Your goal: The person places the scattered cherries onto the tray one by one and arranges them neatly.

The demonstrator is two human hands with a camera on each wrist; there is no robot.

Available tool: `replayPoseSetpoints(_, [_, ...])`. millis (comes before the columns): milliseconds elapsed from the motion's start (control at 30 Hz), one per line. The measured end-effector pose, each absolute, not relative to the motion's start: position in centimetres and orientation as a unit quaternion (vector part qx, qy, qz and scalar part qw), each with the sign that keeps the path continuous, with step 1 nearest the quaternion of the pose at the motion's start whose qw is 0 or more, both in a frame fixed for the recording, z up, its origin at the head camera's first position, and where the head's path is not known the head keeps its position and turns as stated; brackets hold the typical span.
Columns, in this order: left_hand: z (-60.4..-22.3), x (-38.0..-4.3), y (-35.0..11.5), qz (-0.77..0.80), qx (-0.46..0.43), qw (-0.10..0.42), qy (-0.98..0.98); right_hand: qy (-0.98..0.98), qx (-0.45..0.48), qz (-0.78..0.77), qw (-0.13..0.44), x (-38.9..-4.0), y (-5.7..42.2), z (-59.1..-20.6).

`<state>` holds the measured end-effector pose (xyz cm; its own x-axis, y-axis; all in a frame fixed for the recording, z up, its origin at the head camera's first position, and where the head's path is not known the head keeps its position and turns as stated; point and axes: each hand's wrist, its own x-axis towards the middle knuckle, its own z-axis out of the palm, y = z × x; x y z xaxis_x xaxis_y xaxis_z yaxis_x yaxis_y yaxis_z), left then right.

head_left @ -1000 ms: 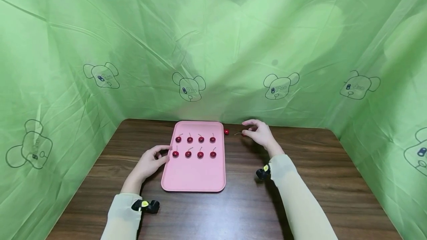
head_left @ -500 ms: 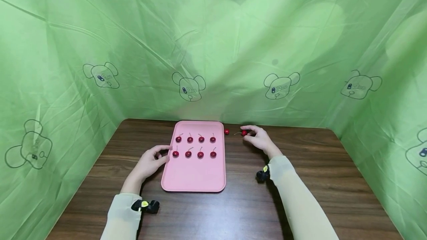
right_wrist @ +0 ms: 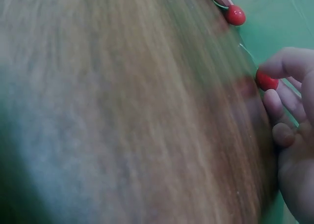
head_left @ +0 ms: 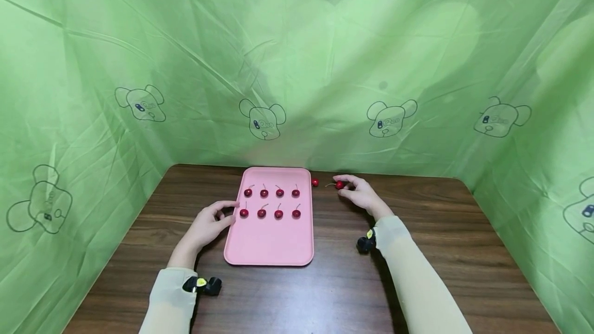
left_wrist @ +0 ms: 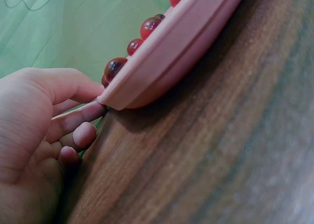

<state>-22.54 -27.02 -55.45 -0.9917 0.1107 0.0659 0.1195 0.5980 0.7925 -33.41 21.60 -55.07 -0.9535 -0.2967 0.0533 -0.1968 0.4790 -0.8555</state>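
Note:
A pink tray (head_left: 269,246) lies on the brown wooden table and carries two rows of red cherries (head_left: 278,214). My left hand (head_left: 209,226) rests at the tray's left edge (left_wrist: 147,81), fingers curled against the rim, thumb over it. My right hand (head_left: 359,194) is right of the tray's far corner and pinches a red cherry (head_left: 340,185) (right_wrist: 266,80) with its stem pointing left. Another loose cherry (head_left: 315,183) (right_wrist: 235,14) lies on the table between that hand and the tray.
Green cloth with cartoon bear prints (head_left: 262,120) walls the table on the back and both sides. The near half of the tray holds no cherries. Bare wood (head_left: 441,231) spreads to the right and along the front.
My right hand has lowered and closed its fingers on the cherry near the tray's far right corner, so the cherry now shows at its fingertips. The left hand and tray stay put.

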Motion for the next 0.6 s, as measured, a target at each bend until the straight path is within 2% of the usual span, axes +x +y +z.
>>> replayPoseSetpoints(600, [-55.48, -22.59, -27.12, -0.446, -0.068, 0.007, -0.893, 0.848, -0.147, -0.506, 0.052, -33.53, 22.18, -55.57])
